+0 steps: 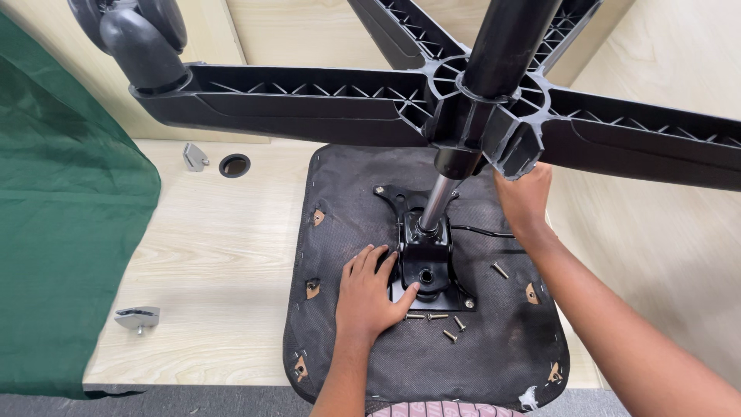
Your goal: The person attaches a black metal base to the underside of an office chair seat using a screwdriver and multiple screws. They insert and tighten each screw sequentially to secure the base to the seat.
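Pressing left hand point(369, 297) fingers spread on seat plate point(424, 262) | right hand point(525, 197) grips chair base point(494, 116) (screws point(440, 318) loose nearby)

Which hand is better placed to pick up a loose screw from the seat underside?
Left. The left hand rests flat beside the loose screws, while the right hand grips the chair base.

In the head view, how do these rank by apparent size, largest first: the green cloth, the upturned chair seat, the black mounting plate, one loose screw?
1. green cloth and upturned chair seat: look similar; the cloth is cut off, so unsure.
2. black mounting plate.
3. loose screw.
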